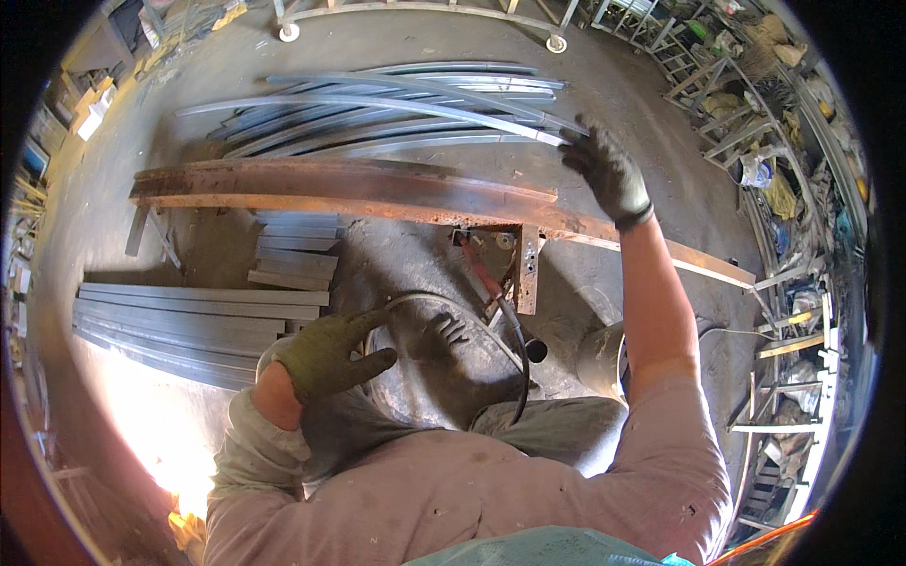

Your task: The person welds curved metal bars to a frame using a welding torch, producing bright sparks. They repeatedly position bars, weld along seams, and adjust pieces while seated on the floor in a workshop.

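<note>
My gloved right hand [609, 174] is stretched out ahead at the right end of a long grey metal bar [406, 105], which lies across a pile of similar bars [377, 141]. The bar's end meets the fingers, but they are dark and smeared, so the grip is unclear. My left hand [330, 358], in an olive work glove, hovers before my lap with thumb and fingers apart and nothing in it. Between the hands stands a rusty steel beam [349, 189]. A red-handled welding holder [481, 269] hangs by its upright plate [527, 269], its black cable curving toward my knee.
Grey rectangular tubes [189, 316] are stacked at left, with shorter cut pieces [293, 250] beyond them. A metal bucket [604, 358] stands by my right knee. Cluttered racks [755, 141] line the right side. A wheeled frame [425, 11] stands at the far edge.
</note>
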Tool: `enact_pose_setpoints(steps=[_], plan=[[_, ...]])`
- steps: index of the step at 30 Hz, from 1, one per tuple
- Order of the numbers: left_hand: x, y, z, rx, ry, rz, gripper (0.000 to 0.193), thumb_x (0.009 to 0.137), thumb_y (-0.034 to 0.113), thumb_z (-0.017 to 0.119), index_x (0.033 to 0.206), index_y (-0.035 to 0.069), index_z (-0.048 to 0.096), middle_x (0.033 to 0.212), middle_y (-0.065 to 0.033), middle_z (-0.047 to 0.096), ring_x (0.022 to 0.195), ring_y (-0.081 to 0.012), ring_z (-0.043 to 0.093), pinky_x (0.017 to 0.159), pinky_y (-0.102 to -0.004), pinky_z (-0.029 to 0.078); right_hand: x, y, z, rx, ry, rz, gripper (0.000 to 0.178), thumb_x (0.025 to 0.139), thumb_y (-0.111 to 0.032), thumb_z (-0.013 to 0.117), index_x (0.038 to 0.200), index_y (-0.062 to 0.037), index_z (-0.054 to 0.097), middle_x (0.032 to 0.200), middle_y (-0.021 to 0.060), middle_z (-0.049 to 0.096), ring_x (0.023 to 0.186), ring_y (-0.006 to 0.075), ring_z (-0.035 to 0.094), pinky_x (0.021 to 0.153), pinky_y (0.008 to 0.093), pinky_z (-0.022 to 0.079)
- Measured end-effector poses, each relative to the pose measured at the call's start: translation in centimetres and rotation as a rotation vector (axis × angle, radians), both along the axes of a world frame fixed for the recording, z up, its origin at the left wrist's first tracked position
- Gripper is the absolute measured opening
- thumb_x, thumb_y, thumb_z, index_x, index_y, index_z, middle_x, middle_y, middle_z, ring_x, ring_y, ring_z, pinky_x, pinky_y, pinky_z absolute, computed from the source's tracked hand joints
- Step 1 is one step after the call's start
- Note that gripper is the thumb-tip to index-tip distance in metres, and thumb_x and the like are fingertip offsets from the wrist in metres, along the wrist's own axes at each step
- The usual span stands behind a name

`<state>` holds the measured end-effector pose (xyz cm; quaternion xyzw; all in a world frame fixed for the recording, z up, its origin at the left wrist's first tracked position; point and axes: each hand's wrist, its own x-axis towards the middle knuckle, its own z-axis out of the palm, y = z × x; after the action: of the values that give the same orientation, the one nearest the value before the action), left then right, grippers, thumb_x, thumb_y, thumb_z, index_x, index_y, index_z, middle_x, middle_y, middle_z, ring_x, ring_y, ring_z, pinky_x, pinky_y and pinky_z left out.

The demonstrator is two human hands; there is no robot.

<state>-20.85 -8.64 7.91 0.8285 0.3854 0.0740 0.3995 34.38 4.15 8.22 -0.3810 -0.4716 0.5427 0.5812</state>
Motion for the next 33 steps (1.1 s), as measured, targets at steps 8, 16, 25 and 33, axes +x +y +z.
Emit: enact_pose_setpoints(steps=[8,16,25,33], plan=[[-0.9,0.0,1.6,-0.017,-0.01,0.024,0.041,0.105,0.023,0.087,0.141,0.006,0.074,0.101,-0.0102,0.079,0.09,-0.0262,0.074,0.084,-0.0406,0.059,-1.8,-18.9,-5.0,-0.242,-0.106,0.049,0.077,0.117,-0.048,0.073,0.173,-0.001,0.051,0.156,0.0193,0.074,0.134,0.0298,0.075,0.117,0.0469,0.058],[-8.3,4.1,-4.6,0.241,-0.551,0.394,0.059,0.104,0.025,0.092,0.154,0.001,0.073,0.141,-0.0172,0.081,0.122,-0.0178,0.074,0.102,-0.0363,0.062,6.7,-30.4,-12.2,-0.481,-0.133,-0.386,0.056,0.124,-0.024,0.054,0.177,-0.0092,0.05,0.164,0.018,0.068,0.135,0.0282,0.073,0.118,0.0439,0.057],[-26.4,-3.4,-31.0,-0.365,0.542,0.856,0.085,0.107,0.066,0.064,0.164,0.002,0.066,0.158,-0.0246,0.074,0.148,-0.0435,0.069,0.125,-0.0481,0.052,12.4,-34.3,-18.2,-0.731,-0.37,-0.242,0.048,0.123,-0.031,0.057,0.168,-0.0149,0.062,0.14,0.008,0.081,0.11,0.0213,0.077,0.091,0.0359,0.06],[-26.7,-14.3,-45.5,-0.67,0.323,1.57,0.088,0.106,0.059,0.075,0.162,-0.009,0.063,0.17,-0.0317,0.062,0.162,-0.0463,0.056,0.132,-0.0509,0.043,9.3,-32.7,-17.4,-0.858,-0.569,-0.074,0.049,0.121,-0.039,0.061,0.165,-0.016,0.065,0.136,0.0036,0.083,0.104,0.0183,0.078,0.085,0.034,0.059]])
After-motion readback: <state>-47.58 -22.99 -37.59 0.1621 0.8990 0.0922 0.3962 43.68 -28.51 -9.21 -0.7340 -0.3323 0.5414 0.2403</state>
